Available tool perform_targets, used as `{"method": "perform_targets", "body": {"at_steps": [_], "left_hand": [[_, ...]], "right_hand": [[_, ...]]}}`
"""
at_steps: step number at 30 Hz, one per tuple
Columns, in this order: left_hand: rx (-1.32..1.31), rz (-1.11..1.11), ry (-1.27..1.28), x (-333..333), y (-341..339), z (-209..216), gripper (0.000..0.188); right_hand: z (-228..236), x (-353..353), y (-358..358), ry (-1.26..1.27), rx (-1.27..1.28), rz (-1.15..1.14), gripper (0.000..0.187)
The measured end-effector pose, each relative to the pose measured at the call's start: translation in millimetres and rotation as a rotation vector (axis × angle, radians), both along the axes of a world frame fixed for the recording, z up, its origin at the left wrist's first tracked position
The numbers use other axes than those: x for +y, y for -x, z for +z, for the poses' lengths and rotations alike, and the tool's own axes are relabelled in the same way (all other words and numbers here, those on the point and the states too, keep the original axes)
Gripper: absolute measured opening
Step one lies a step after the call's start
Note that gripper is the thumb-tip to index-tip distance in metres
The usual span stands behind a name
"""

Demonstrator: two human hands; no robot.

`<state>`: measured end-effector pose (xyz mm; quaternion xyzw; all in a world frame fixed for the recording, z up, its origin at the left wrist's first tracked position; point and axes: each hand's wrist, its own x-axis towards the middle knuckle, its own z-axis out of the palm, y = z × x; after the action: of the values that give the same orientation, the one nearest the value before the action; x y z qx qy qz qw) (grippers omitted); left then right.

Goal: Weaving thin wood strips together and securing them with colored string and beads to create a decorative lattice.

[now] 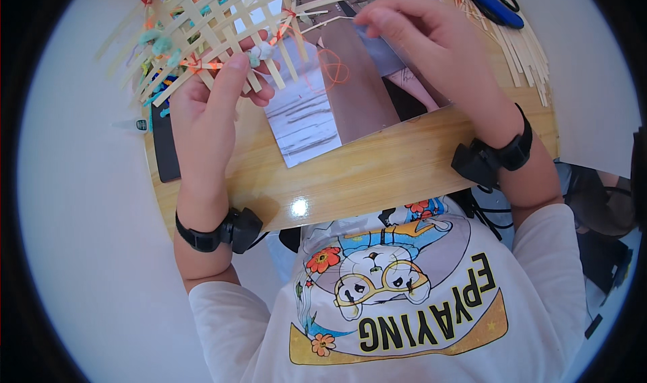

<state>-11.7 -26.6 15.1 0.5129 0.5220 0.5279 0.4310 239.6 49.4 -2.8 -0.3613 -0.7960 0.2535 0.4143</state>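
Note:
My left hand [214, 103] grips the near edge of a loosely woven bamboo-strip lattice [202, 19], thumb on top and fingers underneath. Pale green and white fluffy tufts [162, 45] and orange ties sit along the lattice's edge. A loose orange thread [331, 70] curls just right of the weave. Off to the right, my right hand [424, 39] is raised above the printed sheet, its thumb and forefinger pinched together. What lies in that pinch, if anything, is too fine to make out.
Under the work lies a glossy picture sheet [367, 110] on the wooden table [350, 174]. Blue-handled pliers [495, 6] and a bundle of loose bamboo strips [522, 56] lie at the far right. By the left edge are a dark flat object [165, 147] and a small tube [131, 124].

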Motion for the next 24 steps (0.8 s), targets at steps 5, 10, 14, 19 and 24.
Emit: {"method": "perform_targets", "body": {"at_steps": [5,10,14,19,24], "left_hand": [[-0.026,0.018,-0.015,-3,-12,2,0.027],[0.105,0.023,-0.018,-9,-14,2,0.026],[0.164,0.022,-0.094,-15,-16,1,0.026],[0.227,0.014,-0.112,-15,-11,0,0.026],[0.174,0.031,-0.096,-10,-4,-10,0.027]], "right_hand": [[-18,1,17,0.467,0.189,0.274,0.029],[3,9,22,0.563,0.091,0.36,0.031],[-5,27,29,0.608,0.127,0.523,0.035],[1,20,31,0.73,0.237,0.533,0.037],[0,14,34,0.79,0.33,0.574,0.032]]}}
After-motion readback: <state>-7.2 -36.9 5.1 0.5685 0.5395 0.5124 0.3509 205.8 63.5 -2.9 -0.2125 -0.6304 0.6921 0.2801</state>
